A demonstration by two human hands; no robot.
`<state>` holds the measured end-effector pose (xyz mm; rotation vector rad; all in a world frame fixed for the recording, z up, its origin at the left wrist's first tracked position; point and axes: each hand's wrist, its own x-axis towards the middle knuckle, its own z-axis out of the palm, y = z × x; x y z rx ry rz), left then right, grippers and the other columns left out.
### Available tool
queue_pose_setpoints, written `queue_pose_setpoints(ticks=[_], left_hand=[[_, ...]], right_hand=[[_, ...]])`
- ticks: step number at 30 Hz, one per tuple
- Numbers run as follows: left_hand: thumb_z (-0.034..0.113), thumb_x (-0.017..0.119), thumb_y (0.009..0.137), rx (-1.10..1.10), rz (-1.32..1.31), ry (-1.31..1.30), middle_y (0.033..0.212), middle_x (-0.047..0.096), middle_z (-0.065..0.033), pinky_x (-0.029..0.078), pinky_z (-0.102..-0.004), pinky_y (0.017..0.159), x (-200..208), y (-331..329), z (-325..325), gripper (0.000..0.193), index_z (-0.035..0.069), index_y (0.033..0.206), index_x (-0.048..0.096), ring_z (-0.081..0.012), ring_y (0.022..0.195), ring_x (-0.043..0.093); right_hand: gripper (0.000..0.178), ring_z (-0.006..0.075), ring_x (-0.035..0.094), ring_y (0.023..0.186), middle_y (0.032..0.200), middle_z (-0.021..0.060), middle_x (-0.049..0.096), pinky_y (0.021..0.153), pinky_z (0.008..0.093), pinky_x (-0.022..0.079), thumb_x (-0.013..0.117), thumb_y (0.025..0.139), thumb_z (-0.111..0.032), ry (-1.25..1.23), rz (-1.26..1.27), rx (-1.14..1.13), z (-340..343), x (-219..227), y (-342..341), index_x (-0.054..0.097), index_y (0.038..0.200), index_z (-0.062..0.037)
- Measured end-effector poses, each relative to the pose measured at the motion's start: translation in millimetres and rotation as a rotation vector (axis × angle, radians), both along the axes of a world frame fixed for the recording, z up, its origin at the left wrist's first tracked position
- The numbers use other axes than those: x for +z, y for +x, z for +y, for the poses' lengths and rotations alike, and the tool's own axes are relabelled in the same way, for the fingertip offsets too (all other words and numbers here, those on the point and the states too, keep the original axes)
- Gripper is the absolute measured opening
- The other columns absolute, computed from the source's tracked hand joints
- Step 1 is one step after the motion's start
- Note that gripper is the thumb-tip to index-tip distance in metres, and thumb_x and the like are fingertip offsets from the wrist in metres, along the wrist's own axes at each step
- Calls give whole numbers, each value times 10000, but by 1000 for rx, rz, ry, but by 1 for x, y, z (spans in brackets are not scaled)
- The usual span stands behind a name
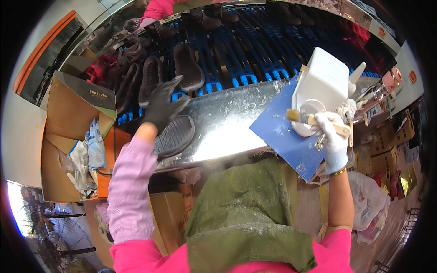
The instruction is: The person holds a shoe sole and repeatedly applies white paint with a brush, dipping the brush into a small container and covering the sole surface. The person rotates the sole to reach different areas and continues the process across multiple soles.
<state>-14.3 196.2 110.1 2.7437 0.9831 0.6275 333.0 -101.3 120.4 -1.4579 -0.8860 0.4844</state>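
Gap between sole (176,136) and blue board (278,125)

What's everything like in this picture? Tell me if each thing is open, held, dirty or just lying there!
Left hand: dark-gloved, open, fingers spread
Right hand: white-gloved, closed around the brush
Brush: held, bristles pointing left
Near sole: lying on the metal ledge, ridged side up, partly hidden
Cardboard box: open, gloves inside
Blue board: smudged white
Green apron: worn, specked white
Plastic bag: crumpled

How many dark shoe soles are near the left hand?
4: a near sole on the metal ledge; a left sole, a middle sole and a right sole on the blue rack. More may be hidden.
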Motion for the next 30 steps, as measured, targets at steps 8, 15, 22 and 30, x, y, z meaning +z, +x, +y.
queue_pose_setpoints(ticks=[8,15,22,30], left_hand=[[375,560,934,276,638,-184,1228,632,-168,466,-416,963,-10,77,71,400,142,1250,635,-337,1112,612],[176,507,987,50,-230,111,1195,623,-197,456,-342,959,8,66,57,314,27,1251,588,-294,1079,612],[176,483,993,-17,-924,292,1244,592,-164,454,-355,989,51,38,-56,362,-18,1296,524,-238,1135,583],[289,488,1005,-492,-1246,-1235,998,597,-111,551,-322,791,-3,39,-122,421,11,1319,458,-209,900,626]], right_hand=[[183,128,647,720,865,91,689,632,235,492,672,882,-156,-95,165,3,-24,-7,-15,660,964,7],[202,102,623,696,861,73,676,629,221,483,608,929,-172,50,195,-139,-55,-11,0,639,1013,9],[236,86,564,660,801,68,662,642,216,458,596,940,-201,169,199,-188,-59,-3,-19,638,1031,13],[292,42,559,684,870,17,673,589,191,437,583,969,-225,127,168,-141,-51,7,-35,667,1137,-2]])
